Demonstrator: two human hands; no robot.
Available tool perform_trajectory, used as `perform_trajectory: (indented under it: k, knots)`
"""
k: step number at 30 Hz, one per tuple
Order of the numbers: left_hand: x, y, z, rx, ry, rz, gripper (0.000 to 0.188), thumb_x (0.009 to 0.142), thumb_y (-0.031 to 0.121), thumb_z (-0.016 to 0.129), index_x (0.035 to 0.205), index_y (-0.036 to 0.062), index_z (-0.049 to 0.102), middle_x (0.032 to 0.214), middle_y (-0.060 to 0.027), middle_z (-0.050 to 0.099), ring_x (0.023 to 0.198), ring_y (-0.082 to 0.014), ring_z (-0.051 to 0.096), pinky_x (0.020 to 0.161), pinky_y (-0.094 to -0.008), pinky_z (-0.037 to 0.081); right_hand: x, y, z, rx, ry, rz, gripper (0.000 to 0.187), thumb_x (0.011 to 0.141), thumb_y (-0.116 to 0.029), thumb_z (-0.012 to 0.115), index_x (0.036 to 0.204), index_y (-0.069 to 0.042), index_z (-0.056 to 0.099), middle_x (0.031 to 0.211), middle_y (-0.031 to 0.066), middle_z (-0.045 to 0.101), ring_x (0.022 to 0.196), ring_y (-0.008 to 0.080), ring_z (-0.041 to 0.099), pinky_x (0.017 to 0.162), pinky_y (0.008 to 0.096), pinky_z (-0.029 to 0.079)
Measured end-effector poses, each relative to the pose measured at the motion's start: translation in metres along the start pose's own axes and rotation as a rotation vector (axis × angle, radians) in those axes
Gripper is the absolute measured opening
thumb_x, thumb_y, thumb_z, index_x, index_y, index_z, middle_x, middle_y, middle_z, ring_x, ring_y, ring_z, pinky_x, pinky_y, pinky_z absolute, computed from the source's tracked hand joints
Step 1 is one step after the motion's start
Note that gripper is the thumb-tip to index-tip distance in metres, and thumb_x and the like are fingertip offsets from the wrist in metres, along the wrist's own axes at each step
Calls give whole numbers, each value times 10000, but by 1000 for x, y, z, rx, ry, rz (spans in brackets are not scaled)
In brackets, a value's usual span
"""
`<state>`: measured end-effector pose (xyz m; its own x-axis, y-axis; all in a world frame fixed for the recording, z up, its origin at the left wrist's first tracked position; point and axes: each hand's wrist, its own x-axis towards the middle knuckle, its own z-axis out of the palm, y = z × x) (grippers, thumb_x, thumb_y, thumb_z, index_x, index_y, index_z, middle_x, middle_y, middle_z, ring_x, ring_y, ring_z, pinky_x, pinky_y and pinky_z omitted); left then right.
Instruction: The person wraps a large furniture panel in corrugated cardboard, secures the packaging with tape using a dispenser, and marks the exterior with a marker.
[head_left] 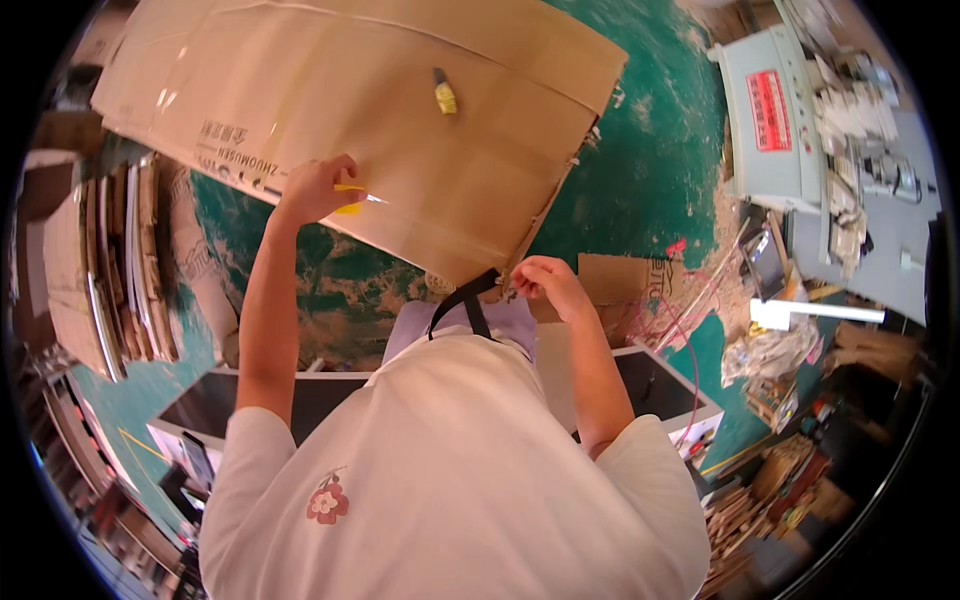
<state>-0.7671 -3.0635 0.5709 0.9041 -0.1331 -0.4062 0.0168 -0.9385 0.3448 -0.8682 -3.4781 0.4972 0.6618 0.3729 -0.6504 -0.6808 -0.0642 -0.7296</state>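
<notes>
A large brown cardboard sheet (pixel 400 140), with folds and printing, spreads out in front of me. My left hand (pixel 318 190) is closed around a yellow utility knife (pixel 349 198) over its near left edge. The bright blade points right, above the cardboard. My right hand (pixel 552 283) is closed beside the sheet's near corner; what its fingers pinch, if anything, is too small to make out. Close to those fingers, a black strap (pixel 468 298) crosses in front of my body. Farther out on the cardboard lies a short yellow object with a dark end (pixel 444 92).
Flattened cardboard (pixel 120 265) stands stacked at the left. Dark-topped, white-sided units (pixel 650 385) flank me. At the right are a pale green cabinet (pixel 770 120), a red hose (pixel 690 350) and wood scraps (pixel 770 490). The green floor (pixel 650 180) is dusty.
</notes>
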Motion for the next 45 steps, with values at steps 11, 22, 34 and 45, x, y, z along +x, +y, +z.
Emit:
perform_trajectory:
  k: [11,22,34,45]
  knots:
    - [11,12,26,243,61,-5,277,796,404,669,974,198,720,877,-95,720,883,-307,678,787,-438,517,191,-61,162,-773,-166,-449,209,835,-210,601,734,-42,675,650,113,667,606,223,647,607,370,512]
    - [-12,7,37,167,119,82,212,848,335,602,927,234,771,825,-68,715,804,-292,679,721,-453,526,235,-143,82,-1368,400,-487,398,846,-429,672,871,-33,713,820,190,686,811,333,672,742,475,526]
    - [-30,4,36,242,114,118,249,847,269,555,732,149,741,768,-64,727,739,-257,719,660,-434,507,122,11,170,-861,275,-940,216,871,-191,637,809,9,585,812,142,577,756,315,563,678,419,440]
    - [-41,-6,45,212,198,383,147,803,236,627,820,126,724,777,-75,704,727,-237,700,667,-429,490,139,24,159,-456,142,-703,158,808,-176,646,882,-41,611,779,62,609,755,209,577,682,352,455]
